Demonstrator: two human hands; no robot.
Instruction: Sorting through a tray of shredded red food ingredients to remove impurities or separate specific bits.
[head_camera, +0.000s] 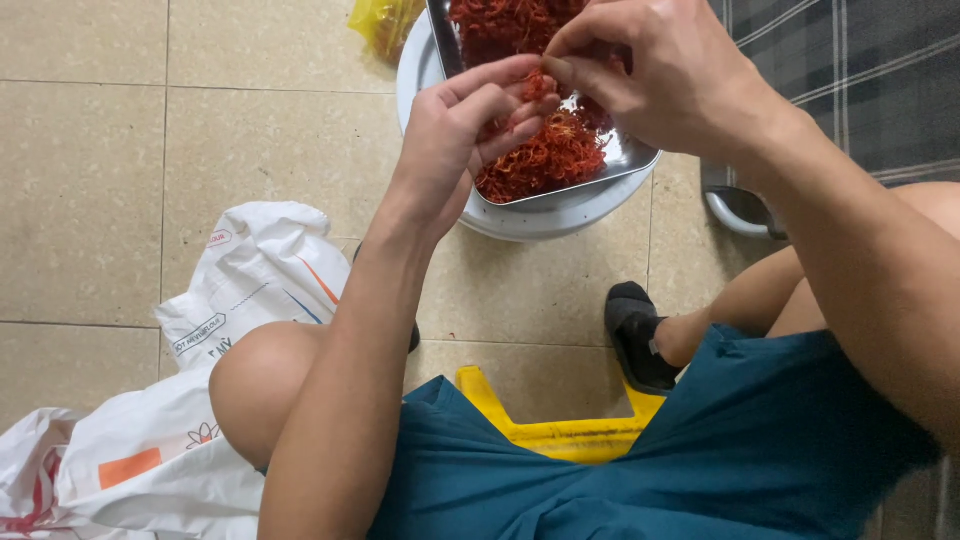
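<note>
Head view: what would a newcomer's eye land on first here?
The heap of red-orange threads in a metal tray at top centre, set on a round white basin. Above it the left hand and right hand pinch a few strands together. A white plastic bag lies on the tiled floor at left.

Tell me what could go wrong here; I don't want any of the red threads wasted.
Both hands, left hand and right hand, pinch red threads above the metal tray; loose bits could fall past its rim onto the tiled floor. The tray sits on a round white stand near the foot; a nudge might tip it.
</note>
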